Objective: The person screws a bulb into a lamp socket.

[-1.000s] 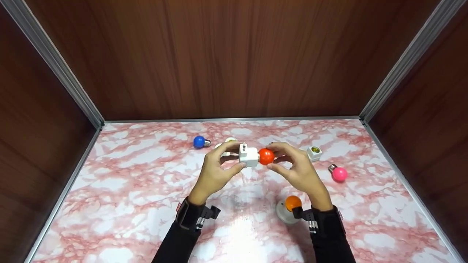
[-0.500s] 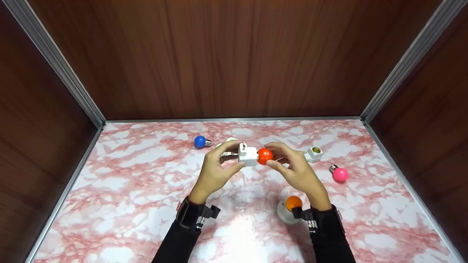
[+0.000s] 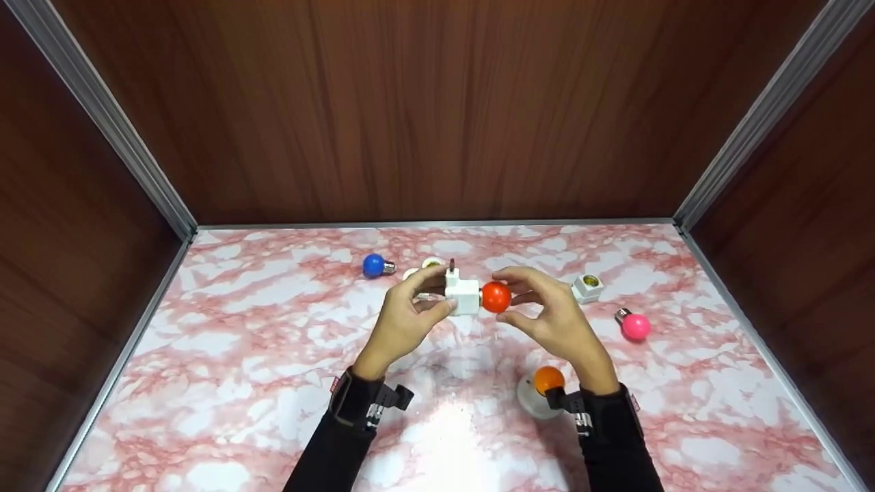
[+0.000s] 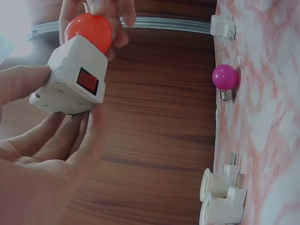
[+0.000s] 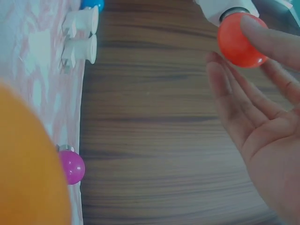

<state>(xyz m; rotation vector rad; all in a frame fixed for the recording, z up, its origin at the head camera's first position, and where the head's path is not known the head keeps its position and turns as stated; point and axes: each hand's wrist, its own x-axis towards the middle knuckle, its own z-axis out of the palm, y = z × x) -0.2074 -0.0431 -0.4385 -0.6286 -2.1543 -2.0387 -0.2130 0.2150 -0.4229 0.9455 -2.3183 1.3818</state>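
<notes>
My left hand (image 3: 403,314) grips a white plug-in lamp socket (image 3: 466,298) above the table, thumb on the near side and fingers behind. A red rocker switch (image 4: 87,81) shows on its face in the left wrist view, and in the head view a plug prong points up. The red light bulb (image 3: 496,297) sits with its base in the socket's right end. Around this bulb my right hand (image 3: 547,311) holds its fingers loosely spread. In the right wrist view the thumb (image 5: 262,35) overlaps the bulb while the other fingers (image 5: 229,93) stand apart from it.
Behind the left hand lie a blue bulb (image 3: 374,266) and two white sockets (image 4: 222,208), partly hidden in the head view. To the right are another socket (image 3: 588,288) and a pink bulb (image 3: 636,326). An orange bulb (image 3: 549,378) stands on a round white base (image 3: 533,403) by the right wrist.
The socket has tilted, its prong standing more upright, and the bulb has dropped slightly. My right thumb has slid from the bulb's face to its lower edge, and the fingers have loosened.
</notes>
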